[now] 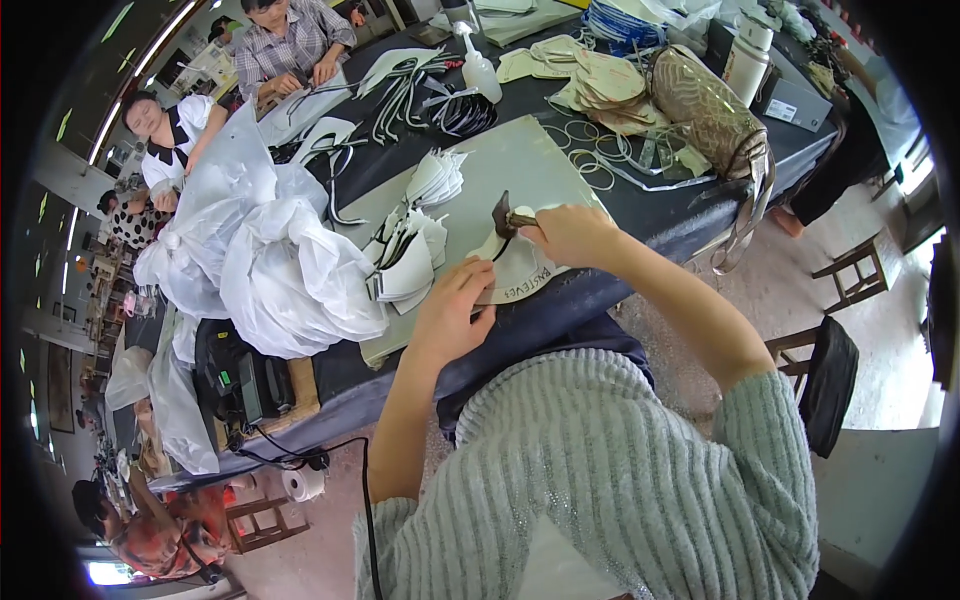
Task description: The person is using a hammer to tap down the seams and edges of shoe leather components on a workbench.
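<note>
My right hand [575,236] is closed round the handle of a small hammer [503,214], its dark head above a pale flat template [525,277] with handwriting along its near edge. My left hand [455,305] presses at the template's left side, thumb and fingers close together; whether it pinches a piece there I cannot make out. The template lies on a grey-green board [540,160] on the table. Left of it, next to my left hand, sit stacked white pieces with black strips [405,262]. A fanned stack of white cut pieces [437,178] lies farther back.
White plastic bags [290,265] bulge at the left. Behind the board stand a white squeeze bottle [480,70] and black strap bundles [460,110]. At right are a brown patterned bag [708,105], beige cut pieces [605,85] and a white flask [748,60]. Other people sit at the table's far left side.
</note>
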Available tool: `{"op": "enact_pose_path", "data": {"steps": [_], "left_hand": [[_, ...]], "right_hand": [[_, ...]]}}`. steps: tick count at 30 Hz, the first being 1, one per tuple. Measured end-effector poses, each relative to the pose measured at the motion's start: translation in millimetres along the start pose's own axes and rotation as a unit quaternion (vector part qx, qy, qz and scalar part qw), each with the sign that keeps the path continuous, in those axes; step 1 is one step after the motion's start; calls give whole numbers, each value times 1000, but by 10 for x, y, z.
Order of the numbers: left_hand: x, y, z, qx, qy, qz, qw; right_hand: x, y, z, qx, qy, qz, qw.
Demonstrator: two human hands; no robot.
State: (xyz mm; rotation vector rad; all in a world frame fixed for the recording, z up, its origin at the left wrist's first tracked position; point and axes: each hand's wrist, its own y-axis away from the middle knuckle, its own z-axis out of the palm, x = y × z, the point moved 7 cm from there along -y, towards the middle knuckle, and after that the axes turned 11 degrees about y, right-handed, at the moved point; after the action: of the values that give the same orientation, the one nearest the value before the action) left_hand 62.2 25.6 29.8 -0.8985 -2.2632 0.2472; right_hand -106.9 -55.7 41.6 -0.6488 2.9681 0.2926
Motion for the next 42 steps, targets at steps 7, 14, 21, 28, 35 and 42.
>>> {"op": "enact_pose_path", "data": {"steps": [7, 14, 21, 28, 35, 42], "left_hand": [[113, -177, 141, 58, -71, -55, 994], [-21, -76, 166, 163, -171, 12, 972], [164, -362, 13, 132, -136, 42, 981], [-124, -786, -239, 181, 24, -172, 968], [-156, -910, -217, 153, 154, -172, 961], [85, -783, -305, 218, 28, -167, 961]], "right_hand": [[155, -4, 262, 104, -62, 76, 990], [475, -32, 399, 36, -534, 175, 827], [450, -265, 280, 64, -611, 100, 783], [40, -125, -300, 105, -571, 10, 814], [138, -21, -373, 173, -548, 6, 818], [62, -33, -369, 196, -527, 61, 824]]}}
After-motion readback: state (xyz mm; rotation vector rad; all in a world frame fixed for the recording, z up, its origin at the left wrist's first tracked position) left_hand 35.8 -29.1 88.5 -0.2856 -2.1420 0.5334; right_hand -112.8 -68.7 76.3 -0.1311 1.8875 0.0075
